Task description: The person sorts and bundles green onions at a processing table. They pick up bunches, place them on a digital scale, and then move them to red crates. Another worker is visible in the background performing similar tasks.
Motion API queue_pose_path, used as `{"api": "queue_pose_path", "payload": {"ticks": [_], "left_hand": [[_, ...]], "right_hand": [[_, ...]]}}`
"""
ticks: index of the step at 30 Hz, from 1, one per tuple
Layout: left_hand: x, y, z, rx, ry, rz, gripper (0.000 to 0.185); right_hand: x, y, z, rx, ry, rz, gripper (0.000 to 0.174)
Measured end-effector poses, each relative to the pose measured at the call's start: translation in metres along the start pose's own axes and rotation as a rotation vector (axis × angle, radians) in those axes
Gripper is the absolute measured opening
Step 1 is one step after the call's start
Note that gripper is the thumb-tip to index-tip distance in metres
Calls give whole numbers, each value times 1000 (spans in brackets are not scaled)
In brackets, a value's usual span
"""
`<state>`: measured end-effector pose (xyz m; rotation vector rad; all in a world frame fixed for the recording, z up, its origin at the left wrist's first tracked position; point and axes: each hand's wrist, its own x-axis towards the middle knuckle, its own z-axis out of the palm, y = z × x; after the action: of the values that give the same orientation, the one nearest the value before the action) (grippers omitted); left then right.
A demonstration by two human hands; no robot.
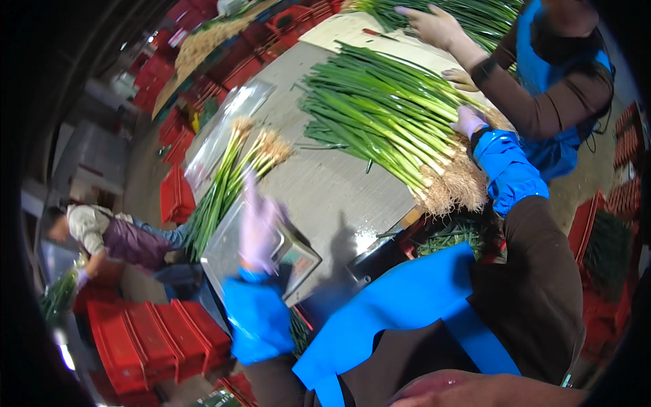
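My left hand point(259, 229), in a pale purple glove and blurred, is over a weighing scale point(297, 262). Its fingers are apart and nothing shows in it. Two small bunches of spring onions point(224, 196) lie across the scale's metal pan point(221, 254), roots towards the far side. At the right, my gloved right hand point(469, 122) touches the white stalks of a large pile of spring onions point(386, 112), near the roots point(452, 191); its fingers are partly hidden, so I cannot tell whether they grip. The pile's green leaves point left across the metal table point(335, 173).
Opposite at upper right, a co-worker's gloved hand point(440, 30) reaches over more spring onions point(376, 10). A red-handled knife point(379, 34) lies on a pale board point(335, 28). Clear plastic bags point(229, 127) lie at the table's left edge. Red crates point(152, 341) stand lower left, near another person point(122, 236).
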<state>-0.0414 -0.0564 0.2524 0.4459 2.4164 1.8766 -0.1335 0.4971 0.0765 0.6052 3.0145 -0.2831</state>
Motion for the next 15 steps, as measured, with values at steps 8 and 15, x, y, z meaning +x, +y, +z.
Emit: {"api": "queue_pose_path", "payload": {"ticks": [8, 15], "left_hand": [[53, 133, 23, 50, 163, 392, 69], [12, -66, 90, -178, -319, -385, 70]], "right_hand": [[-35, 5, 12, 47, 237, -59, 21], [-81, -43, -30, 541, -96, -27, 40]]}}
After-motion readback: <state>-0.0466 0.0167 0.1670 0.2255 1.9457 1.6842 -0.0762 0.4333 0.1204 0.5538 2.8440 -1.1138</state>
